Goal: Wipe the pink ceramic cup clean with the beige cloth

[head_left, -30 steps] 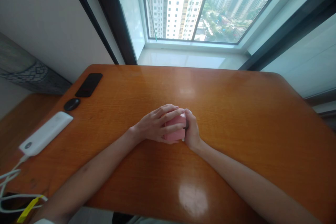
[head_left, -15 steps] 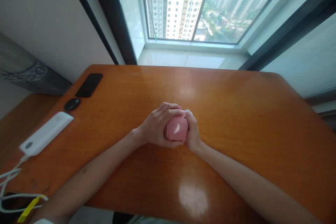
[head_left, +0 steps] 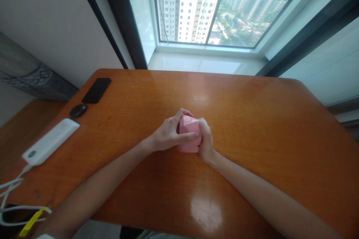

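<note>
A small pink boxy object [head_left: 187, 145] with angled faces is held over the middle of the table, between my two hands. My left hand [head_left: 169, 132] grips it from the left, its thumb lying across the near face and its fingers over the far side. On the right side, my right hand [head_left: 206, 142] is closed against the object with the thumb pressed at its edge. A small pale patch shows by the right thumb; I cannot tell what it is. The far side of the object and most right fingers are hidden.
Along the left of the wooden table [head_left: 252, 127] lie a black phone [head_left: 97, 90], a black mouse [head_left: 78, 111] and a white power strip [head_left: 51, 142] with a white cable [head_left: 11, 183]. A yellow tag [head_left: 31, 223] hangs at the lower left. Beyond the far edge is a window [head_left: 207, 7].
The pink object has been turned, so different faces show. My left hand has changed its grip: the thumb moved from under the object up across its near face. My right hand stays in place.
</note>
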`<state>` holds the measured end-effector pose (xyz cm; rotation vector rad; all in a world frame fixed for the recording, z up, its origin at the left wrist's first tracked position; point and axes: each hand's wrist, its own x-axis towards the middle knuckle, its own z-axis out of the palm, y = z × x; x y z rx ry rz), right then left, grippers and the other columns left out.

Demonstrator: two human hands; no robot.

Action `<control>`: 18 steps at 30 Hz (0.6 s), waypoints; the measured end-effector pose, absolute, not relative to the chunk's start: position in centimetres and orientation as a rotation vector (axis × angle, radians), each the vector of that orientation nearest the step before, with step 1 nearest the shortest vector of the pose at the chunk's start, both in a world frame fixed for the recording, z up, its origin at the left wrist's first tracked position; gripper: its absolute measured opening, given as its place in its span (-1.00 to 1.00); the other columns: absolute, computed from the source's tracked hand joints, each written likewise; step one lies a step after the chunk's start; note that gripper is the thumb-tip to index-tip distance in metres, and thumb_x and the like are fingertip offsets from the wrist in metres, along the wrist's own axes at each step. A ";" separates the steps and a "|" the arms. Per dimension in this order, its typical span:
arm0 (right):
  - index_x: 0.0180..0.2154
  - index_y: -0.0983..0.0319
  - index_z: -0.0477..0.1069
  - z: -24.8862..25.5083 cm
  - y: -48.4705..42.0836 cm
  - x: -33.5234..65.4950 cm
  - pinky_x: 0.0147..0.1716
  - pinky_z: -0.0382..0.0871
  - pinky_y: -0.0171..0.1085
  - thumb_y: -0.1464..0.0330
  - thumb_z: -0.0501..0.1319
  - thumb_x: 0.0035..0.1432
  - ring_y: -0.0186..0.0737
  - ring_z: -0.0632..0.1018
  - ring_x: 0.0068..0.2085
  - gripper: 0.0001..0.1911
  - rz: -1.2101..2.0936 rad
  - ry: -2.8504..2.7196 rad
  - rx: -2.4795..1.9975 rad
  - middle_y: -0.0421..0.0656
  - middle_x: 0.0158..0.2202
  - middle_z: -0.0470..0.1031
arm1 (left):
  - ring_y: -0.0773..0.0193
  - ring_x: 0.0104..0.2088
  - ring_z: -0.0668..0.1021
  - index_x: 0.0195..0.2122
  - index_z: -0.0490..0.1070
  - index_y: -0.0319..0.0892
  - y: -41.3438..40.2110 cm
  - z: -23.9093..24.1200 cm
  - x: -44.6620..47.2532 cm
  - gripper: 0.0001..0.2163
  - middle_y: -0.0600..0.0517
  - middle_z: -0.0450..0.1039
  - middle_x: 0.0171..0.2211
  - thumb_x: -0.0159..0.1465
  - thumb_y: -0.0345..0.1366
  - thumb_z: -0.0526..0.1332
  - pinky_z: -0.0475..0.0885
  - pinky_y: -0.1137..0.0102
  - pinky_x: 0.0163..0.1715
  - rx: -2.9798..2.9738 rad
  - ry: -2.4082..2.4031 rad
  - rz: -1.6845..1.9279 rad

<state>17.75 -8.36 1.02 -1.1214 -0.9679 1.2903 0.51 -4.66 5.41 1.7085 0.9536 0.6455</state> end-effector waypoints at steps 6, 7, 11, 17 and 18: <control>-0.40 0.11 0.37 1.4 -8.4 17.9 -0.46 0.29 -0.24 -0.23 0.24 0.29 -0.23 0.34 -0.43 -0.44 1.239 -1.070 -1.161 -0.24 -0.46 0.33 | 0.09 -0.10 0.64 0.06 0.45 -0.11 -4.6 4.4 0.5 -0.51 -0.03 0.62 -0.09 0.43 0.23 0.26 0.52 0.27 -0.08 1.511 0.963 0.661; -0.41 0.11 0.35 1.4 -8.4 17.9 -0.47 0.28 -0.24 -0.23 0.24 0.29 -0.23 0.33 -0.43 -0.43 1.235 -1.066 -1.171 -0.24 -0.47 0.32 | 0.09 -0.10 0.63 0.06 0.45 -0.11 -4.6 4.2 0.6 -0.50 -0.03 0.62 -0.09 0.42 0.24 0.26 0.52 0.27 -0.08 1.501 0.960 0.662; -0.43 0.10 0.32 1.5 -8.3 17.9 -0.49 0.26 -0.24 -0.25 0.24 0.26 -0.24 0.32 -0.44 -0.41 1.226 -1.051 -1.200 -0.26 -0.49 0.30 | 0.10 -0.09 0.63 0.06 0.45 -0.11 -4.6 4.1 0.7 -0.49 -0.03 0.61 -0.07 0.43 0.25 0.25 0.52 0.28 -0.09 1.510 0.965 0.674; -0.41 0.12 0.32 1.8 -8.1 17.7 -0.49 0.25 -0.27 -0.25 0.27 0.26 -0.29 0.29 -0.47 -0.40 1.287 -1.006 -1.178 -0.28 -0.49 0.31 | 0.05 0.03 0.63 0.09 0.52 -0.11 -4.5 4.5 1.0 -0.53 -0.08 0.63 0.05 0.50 0.20 0.18 0.52 0.21 0.07 1.709 1.046 0.863; -0.41 0.12 0.31 1.8 -8.1 17.7 -0.51 0.24 -0.28 -0.25 0.27 0.27 -0.29 0.29 -0.48 -0.40 1.293 -1.003 -1.172 -0.29 -0.50 0.30 | 0.05 0.05 0.63 0.10 0.52 -0.10 -4.2 4.8 0.8 -0.54 -0.08 0.62 0.07 0.51 0.18 0.18 0.51 0.20 0.10 1.753 1.065 0.910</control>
